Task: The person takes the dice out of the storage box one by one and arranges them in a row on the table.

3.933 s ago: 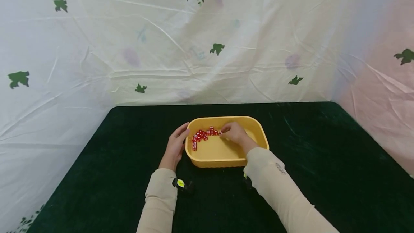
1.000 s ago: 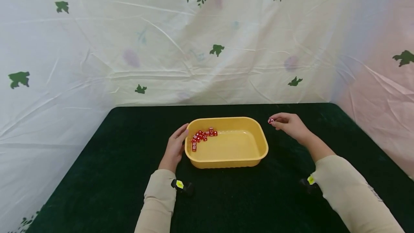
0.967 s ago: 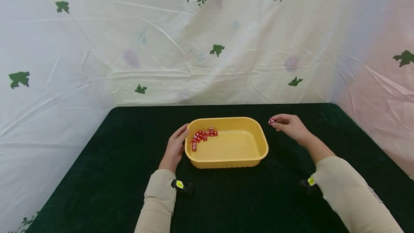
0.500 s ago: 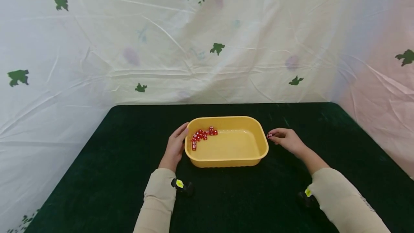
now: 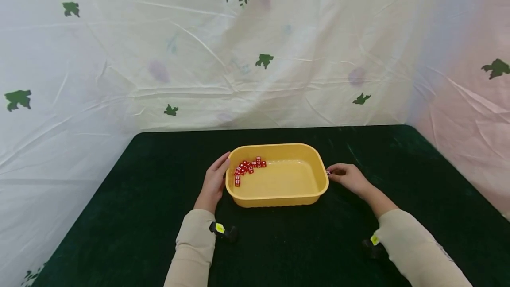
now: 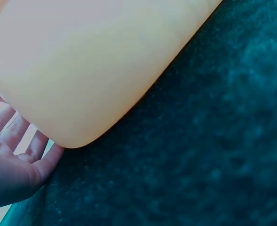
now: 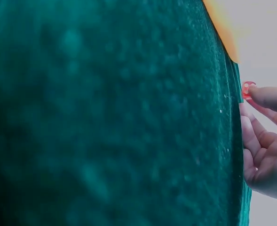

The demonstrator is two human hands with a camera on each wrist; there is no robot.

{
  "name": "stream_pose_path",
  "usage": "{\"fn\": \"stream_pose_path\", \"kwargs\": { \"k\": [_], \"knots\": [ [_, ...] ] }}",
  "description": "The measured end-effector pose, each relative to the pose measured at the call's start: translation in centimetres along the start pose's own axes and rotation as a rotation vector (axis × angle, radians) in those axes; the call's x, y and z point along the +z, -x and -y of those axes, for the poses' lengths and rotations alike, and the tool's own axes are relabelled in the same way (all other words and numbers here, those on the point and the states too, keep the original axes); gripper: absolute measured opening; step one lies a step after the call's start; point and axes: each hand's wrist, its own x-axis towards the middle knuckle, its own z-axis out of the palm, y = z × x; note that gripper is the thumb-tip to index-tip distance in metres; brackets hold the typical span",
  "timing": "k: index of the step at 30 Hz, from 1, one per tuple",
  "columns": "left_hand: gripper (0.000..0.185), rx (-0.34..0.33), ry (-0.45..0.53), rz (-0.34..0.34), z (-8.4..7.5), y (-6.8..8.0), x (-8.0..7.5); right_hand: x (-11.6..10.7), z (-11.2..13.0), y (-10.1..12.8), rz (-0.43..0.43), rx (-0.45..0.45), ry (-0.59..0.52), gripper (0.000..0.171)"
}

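Die (image 5: 328, 172) sits pinched in the right hand (image 5: 347, 178) beside the tray (image 5: 314, 189); a loose grip could drop it onto the surface (image 5: 398, 180). Left hand (image 5: 214, 182) rests flat against the tray.

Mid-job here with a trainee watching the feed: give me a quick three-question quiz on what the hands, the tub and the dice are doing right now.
1. True or false: the right hand pinches a single red die outside the yellow tub.
2. Where in the tub do the other dice lie? A) far left corner B) near right corner C) spread evenly
3. Fill in: the left hand rests against the tub's ____ wall.

Key: 1 true; 2 A; 3 left.
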Motion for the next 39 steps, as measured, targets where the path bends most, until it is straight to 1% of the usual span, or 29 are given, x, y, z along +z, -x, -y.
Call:
{"fn": "stream_pose_path", "kwargs": {
  "k": [8,11,16,22,25,29,35,39],
  "knots": [
    [0.039,0.0,-0.003,-0.004,0.1,0.0,0.0,0.5,-0.4,-0.1,0.005,0.02,-0.002,0.026],
    [0.04,0.005,-0.003,0.004,0.1,0.0,-0.1,0.5,-0.4,-0.1,-0.001,0.011,0.002,0.025],
    [0.04,0.005,-0.007,0.009,0.0,0.1,-0.1,0.6,-0.4,-0.1,-0.005,0.008,0.0,0.026],
    [0.039,-0.003,-0.003,0.007,0.0,0.1,-0.1,0.4,-0.3,0.0,0.009,0.015,-0.009,0.029],
    [0.038,-0.013,-0.004,-0.001,0.0,0.1,-0.1,0.1,-0.2,0.0,0.031,0.025,-0.008,0.033],
    [0.038,-0.013,-0.002,-0.002,0.1,0.0,0.0,-0.7,0.2,0.3,0.053,0.048,0.019,0.038],
    [0.039,-0.006,-0.006,0.008,0.1,-0.1,-0.2,-2.0,0.6,0.7,0.075,0.071,0.049,0.043],
    [0.037,-0.004,-0.001,0.013,0.1,-0.1,-0.3,-3.0,0.9,0.8,0.074,0.087,0.066,0.044]
  ]
}}
